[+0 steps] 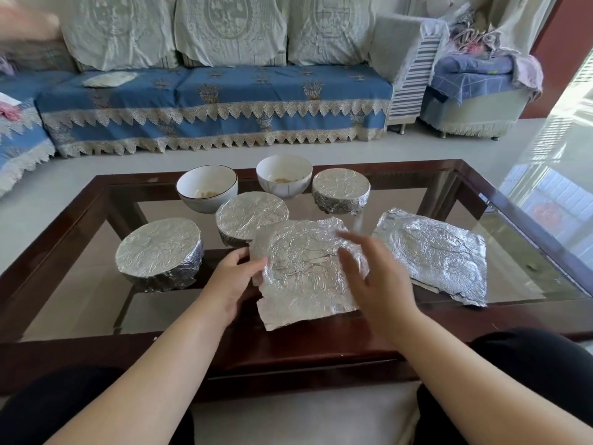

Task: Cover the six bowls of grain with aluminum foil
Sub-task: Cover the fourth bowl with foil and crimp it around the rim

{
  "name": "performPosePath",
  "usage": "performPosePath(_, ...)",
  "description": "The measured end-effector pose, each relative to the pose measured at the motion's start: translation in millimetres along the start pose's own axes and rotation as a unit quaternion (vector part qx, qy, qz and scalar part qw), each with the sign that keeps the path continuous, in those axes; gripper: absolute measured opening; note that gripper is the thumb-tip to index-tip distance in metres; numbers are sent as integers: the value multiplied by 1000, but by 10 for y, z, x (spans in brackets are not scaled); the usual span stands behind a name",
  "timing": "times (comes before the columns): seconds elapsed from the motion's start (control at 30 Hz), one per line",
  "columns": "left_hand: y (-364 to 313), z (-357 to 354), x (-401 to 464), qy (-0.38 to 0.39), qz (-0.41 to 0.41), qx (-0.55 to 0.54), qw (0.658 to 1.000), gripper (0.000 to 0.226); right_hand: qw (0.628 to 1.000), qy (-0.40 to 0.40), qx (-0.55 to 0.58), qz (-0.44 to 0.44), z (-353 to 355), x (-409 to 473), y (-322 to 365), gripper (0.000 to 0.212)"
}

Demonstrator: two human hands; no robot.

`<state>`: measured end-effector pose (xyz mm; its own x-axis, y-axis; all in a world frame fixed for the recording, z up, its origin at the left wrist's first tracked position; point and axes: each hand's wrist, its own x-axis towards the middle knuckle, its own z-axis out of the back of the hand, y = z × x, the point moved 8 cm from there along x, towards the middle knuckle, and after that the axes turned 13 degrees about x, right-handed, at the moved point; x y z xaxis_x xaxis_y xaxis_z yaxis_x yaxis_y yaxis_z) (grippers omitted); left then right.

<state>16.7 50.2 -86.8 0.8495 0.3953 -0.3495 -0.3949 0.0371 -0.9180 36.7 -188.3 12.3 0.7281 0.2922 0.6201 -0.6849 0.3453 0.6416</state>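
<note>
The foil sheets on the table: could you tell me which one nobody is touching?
The foil sheet at the right lies flat, untouched. The left hand grips the centre foil sheet.

Silver crinkled foil (308, 271) and white bowls (208, 187) sit on the dark brown, glass-topped worktop (529, 207), behind it a blue, cream-lace-trimmed sofa (218, 104).

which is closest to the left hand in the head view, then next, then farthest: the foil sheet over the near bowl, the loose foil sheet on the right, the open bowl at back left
1. Foil sheet over the near bowl: the left hand grips its left edge.
2. Open bowl at back left: behind the hand, across the table.
3. Loose foil sheet: flat on the glass, far right, beyond the right hand.
</note>
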Motion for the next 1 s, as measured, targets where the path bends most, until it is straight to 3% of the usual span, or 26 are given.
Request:
performPosePath(0.1,12,-5,-25,-14,6,11,1000,27,959,5,49,-278,99,102,-637,49)
performPosePath(0.23,28,-102,-146,39,48,5,998,32,836,58,219,-500,-77,-114,-1086,61)
performPosePath(0.33,25,-82,-181,36,38,52,997,39,834,80,195,-510,-129,-201,-1164,40)
performPosePath(0.4,19,-78,-211,35,38,70,996,42,831,73,206,-512,-127,-212,-1144,38)
performPosePath(0.53,5,-98,-253,59,47,85,994,41,782,100,271,-552,-102,-285,-1026,25)
performPosePath(0.63,15,-105,-254,83,59,81,992,44,773,142,278,-552,-48,-290,-926,13)
performPosePath(0.73,-32,-124,-293,90,57,77,991,40,778,170,263,-545,-23,-277,-874,16)
performPosePath(0.83,-108,-97,-321,67,32,150,986,56,779,196,247,-542,-18,-275,-853,16)
performPosePath(0.9,-236,33,-306,-48,-61,292,953,68,782,210,234,-538,-5,-275,-865,18)
performPosePath(0.97,-554,106,-489,-207,-239,394,863,62,783,220,222,-537,10,-283,-903,18)
performPosePath(1.0,-680,57,-614,-239,-319,398,826,57,782,225,216,-539,19,-289,-928,19)
